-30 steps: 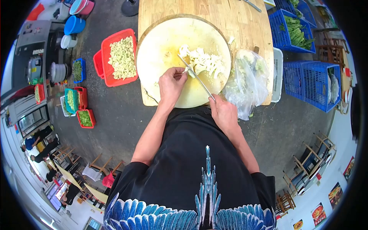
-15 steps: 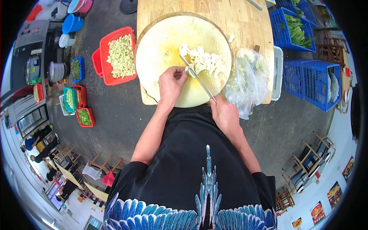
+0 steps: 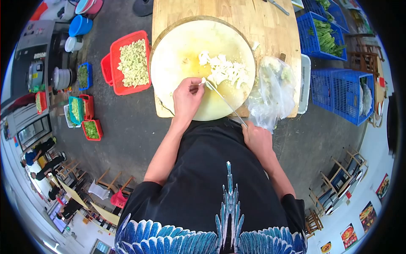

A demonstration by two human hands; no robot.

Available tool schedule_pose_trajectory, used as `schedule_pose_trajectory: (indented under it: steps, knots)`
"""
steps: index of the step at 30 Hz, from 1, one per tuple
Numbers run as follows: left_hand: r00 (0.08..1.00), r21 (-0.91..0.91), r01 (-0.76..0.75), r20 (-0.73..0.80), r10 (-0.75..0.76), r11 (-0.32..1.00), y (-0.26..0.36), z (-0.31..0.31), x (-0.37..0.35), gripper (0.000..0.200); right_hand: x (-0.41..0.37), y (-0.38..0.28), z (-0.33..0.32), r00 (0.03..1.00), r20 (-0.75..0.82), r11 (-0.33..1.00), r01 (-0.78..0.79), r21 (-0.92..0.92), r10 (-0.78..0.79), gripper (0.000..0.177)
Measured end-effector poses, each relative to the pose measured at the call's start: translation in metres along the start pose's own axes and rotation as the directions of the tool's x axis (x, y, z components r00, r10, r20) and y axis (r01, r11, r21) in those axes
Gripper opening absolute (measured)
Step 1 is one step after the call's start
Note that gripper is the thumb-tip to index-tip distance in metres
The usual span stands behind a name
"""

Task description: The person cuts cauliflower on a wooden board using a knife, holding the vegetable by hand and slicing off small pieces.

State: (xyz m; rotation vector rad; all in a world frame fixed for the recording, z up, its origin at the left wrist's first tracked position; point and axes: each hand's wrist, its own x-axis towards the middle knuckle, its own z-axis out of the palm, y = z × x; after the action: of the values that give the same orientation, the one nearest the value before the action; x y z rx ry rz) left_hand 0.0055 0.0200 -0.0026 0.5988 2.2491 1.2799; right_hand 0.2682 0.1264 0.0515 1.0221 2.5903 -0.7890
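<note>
My left hand [image 3: 187,97] is closed in a pinch on a small piece of cauliflower [image 3: 203,80], just above the round chopping board [image 3: 173,51]. My right hand [image 3: 258,139] is wrapped round the handle of a knife [image 3: 227,103]. The blade slants up and left across the board's near edge, and its tip is close to the pinched piece. Beyond the blade lies a loose heap of cut cauliflower [image 3: 228,70]. A clear plastic bag [image 3: 270,99] with cauliflower in it sits right of the board, near my right hand.
The board rests on a wooden table [image 3: 264,21], where another knife [image 3: 279,7] lies at the far right. A red basket [image 3: 149,63] of cut cauliflower stands to the left. Blue crates [image 3: 334,91] stand on the right, with small baskets on the floor at left.
My right hand has moved right and back toward my body, drawing the knife with it. The blade's tip is now nearer my left fingers. My left hand has barely moved.
</note>
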Motion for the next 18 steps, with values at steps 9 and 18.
schedule_pose_trajectory:
  steps: [9, 18]
  knots:
    - [0.991, 0.145, -0.021, 0.133, 0.001, 0.989, 0.014, -0.013, -0.015, 0.03, -0.017, 0.011, -0.029, 0.995, -0.068, 0.982, -0.059, 0.178, 0.072, 0.027]
    - [0.963, 0.114, -0.029, 0.27, -0.003, 0.993, 0.016, -0.011, -0.007, 0.035, -0.009, 0.015, -0.017, 0.997, -0.079, 0.988, -0.002, 0.153, 0.014, 0.027]
